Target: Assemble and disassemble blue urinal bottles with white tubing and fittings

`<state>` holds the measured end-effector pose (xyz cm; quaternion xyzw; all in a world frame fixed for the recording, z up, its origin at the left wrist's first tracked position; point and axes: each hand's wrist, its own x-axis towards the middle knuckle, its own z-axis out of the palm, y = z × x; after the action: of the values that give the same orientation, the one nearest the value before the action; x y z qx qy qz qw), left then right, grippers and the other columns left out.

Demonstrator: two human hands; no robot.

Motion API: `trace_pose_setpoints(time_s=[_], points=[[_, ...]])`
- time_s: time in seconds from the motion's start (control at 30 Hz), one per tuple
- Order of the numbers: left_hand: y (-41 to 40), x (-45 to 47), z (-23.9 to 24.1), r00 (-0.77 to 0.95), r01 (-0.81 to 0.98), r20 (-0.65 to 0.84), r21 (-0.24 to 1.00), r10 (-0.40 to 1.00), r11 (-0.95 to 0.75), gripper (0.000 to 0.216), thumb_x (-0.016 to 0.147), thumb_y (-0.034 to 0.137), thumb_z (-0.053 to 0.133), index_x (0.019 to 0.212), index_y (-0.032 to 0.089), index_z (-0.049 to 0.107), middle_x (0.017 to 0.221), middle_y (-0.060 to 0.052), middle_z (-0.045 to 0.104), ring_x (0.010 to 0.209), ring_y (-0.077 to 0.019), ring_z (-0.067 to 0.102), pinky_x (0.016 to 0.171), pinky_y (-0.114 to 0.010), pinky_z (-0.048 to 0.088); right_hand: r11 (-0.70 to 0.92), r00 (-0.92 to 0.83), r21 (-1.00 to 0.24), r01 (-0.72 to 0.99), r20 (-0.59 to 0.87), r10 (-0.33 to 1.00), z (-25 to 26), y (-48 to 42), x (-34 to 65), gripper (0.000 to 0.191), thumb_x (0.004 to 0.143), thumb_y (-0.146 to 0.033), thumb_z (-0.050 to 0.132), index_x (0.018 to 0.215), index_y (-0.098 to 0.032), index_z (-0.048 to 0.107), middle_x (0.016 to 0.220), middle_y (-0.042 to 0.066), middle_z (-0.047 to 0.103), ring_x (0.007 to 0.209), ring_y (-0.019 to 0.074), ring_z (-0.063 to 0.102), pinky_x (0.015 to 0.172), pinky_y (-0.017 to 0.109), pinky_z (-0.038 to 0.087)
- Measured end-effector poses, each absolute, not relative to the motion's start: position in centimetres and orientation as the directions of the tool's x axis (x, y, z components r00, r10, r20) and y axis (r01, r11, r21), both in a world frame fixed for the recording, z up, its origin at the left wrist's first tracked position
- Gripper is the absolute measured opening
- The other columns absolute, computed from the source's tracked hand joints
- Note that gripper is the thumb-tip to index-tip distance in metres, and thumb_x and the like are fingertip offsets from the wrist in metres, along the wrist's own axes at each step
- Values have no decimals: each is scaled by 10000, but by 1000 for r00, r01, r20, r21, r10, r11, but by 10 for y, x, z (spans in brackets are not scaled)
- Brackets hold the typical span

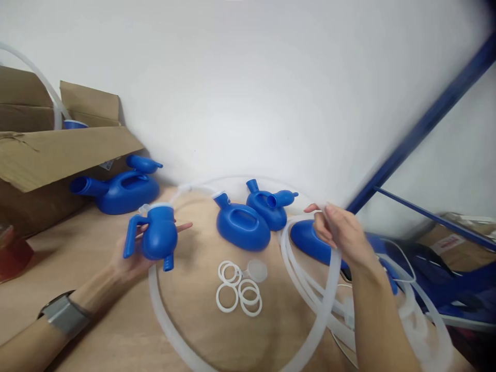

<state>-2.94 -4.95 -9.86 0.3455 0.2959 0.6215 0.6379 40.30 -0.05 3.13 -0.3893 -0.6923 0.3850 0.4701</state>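
Observation:
In my left hand (134, 253) is a blue plastic urinal head (159, 240), with a side handle, a white rim on top and a short ribbed spout pointing down. One finger sticks out behind it. My right hand (343, 232), raised on the right, pinches a translucent hose (329, 289) near its end. The hose loops down across the table's front and back up towards the left hand; whether it is joined to anything there is hidden. Between the hands lie several white rings (227, 298) and a round translucent cap (257, 270).
Blue urinal bottles (243, 227) stand along the white wall, one (126, 194) beside an open cardboard box (70, 155) at left. A coiled hose (289, 253) lies at right, near another blue bottle (310, 240). A blue metal frame (426, 119) rises behind it. A red object (15, 253) sits far left.

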Motion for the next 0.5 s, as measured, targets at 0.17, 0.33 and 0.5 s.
trace_pose_setpoints(time_s=[0.17, 0.33, 0.5], points=[[-52, -28, -96, 72, -658, 16, 752, 997, 36, 670, 847, 542, 694, 1407, 202, 552, 1397, -163, 682, 1306, -391, 631, 734, -347, 612, 359, -357, -881, 307, 243, 902, 15, 10, 389, 617, 938, -726, 560, 1090, -146, 703, 536, -70, 398, 435, 69, 338, 429, 211, 272], [-53, -27, -101, 104, -628, 63, 778, 993, 17, 700, 841, 529, 716, 1411, 159, 547, 1354, -247, 689, 1035, -408, 747, 735, -433, 618, 380, -405, -807, 452, 194, 894, 1, 26, 386, 603, 973, -703, 502, 1102, -154, 715, 596, -44, 439, 497, 94, 412, 478, 220, 344], [-50, -14, -114, 76, -562, 20, 827, 997, 26, 553, 846, 469, 737, 1316, 187, 665, 1341, -175, 717, 958, -363, 764, 838, -458, 618, 520, -359, -329, 788, 439, 823, -10, 32, 379, 510, 1039, -524, 443, 1397, -225, 650, 1160, 132, 695, 1081, 279, 670, 948, 449, 580]])
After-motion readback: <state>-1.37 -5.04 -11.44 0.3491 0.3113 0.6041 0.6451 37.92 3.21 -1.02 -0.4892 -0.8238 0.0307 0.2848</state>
